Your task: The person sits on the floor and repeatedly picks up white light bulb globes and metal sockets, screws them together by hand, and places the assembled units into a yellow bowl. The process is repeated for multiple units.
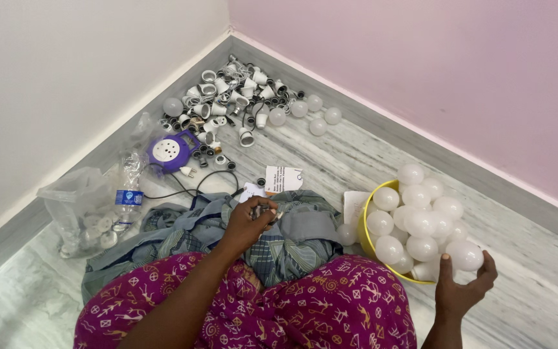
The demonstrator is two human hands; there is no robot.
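Sitting on a grey-veined marble floor [330,161], a person works with both hands over a lap covered in magenta cloth printed with small white and orange figures. The right hand [463,284] has its grip curled around a white bulb dome [465,254], smooth, matte and round, thumb on the near side and fingers wrapped behind; the dome is held just beside the rim of a yellow bowl [364,240]. Its neck is hidden in the palm, so which way its axis points cannot be told. The bowl is heaped with more of the same frosted domes [418,220], and its far rim is buried under them.

The left hand [248,223] is closed over a small cluster of dark and metallic parts [263,210] above a crumpled blue-grey checked cloth [292,242]; the grip is pinched on them, but the pieces are too small to make out.

Near the wall corner lies a scatter of white plastic bulb housings and dark ring-shaped bases [234,97], with a few loose domes beside it. A purple round extension reel [170,152] with a black cord sits nearer, beside a clear plastic bag [82,207] holding pale round caps and a crinkled bottle [127,194]. Two paper slips [284,178] lie on the floor just beyond the cloth.
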